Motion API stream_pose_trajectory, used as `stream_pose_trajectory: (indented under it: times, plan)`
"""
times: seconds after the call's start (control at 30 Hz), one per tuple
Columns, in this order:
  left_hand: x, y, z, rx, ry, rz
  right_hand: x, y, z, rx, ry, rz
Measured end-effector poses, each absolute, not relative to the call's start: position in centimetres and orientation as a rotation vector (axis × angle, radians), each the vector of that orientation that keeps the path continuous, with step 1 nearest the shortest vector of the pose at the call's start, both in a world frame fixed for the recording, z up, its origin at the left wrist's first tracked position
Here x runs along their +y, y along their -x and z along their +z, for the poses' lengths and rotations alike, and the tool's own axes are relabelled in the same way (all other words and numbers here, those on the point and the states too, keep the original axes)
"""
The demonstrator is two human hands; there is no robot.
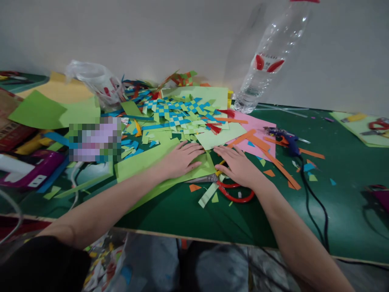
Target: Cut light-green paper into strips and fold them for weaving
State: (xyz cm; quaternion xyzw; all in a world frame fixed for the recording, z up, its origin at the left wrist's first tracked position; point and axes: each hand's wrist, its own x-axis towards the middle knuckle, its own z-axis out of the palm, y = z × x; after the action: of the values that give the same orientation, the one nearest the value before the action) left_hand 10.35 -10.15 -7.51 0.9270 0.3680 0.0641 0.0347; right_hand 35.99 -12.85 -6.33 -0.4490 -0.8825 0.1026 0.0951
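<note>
A sheet of light green paper [146, 170] lies aslant on the table, and my left hand [185, 160] rests on it with the fingers stretched out. My right hand [233, 162] lies just to the right, its fingers spread near the right end of that sheet. Red-handled scissors [235, 198] lie below my right hand, with their blades pointing left by the sheet's edge. A paler green sheet [220, 136] is just beyond my fingertips. Something yellow, partly hidden, shows beside my right thumb.
Woven blue and green paper strips [173, 109] are heaped at the back. A clear plastic bottle [267, 61] stands behind, right of the heap. To the right lies a blue glue gun [290, 144] with a black cord. Orange strips [270, 156] and scraps are scattered about the green table [349, 211].
</note>
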Motion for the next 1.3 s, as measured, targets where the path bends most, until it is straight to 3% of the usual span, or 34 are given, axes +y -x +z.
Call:
stream_pose_trajectory:
  times: [0.83,1.07,1.3]
  plan:
    - [-9.7,-10.2,-7.6,1.013,-2.852,0.304,-12.6,-34.3,-6.3,-2.657,1.314,0.012]
    - [-9.0,-9.2,-6.9,1.332,-2.815,0.569,-12.4,-33.9,-6.5,-2.675,1.292,-0.018]
    - [-7.8,-8.4,-8.4,1.513,-2.729,0.473,-12.0,-32.7,-5.5,-2.730,1.338,-0.034]
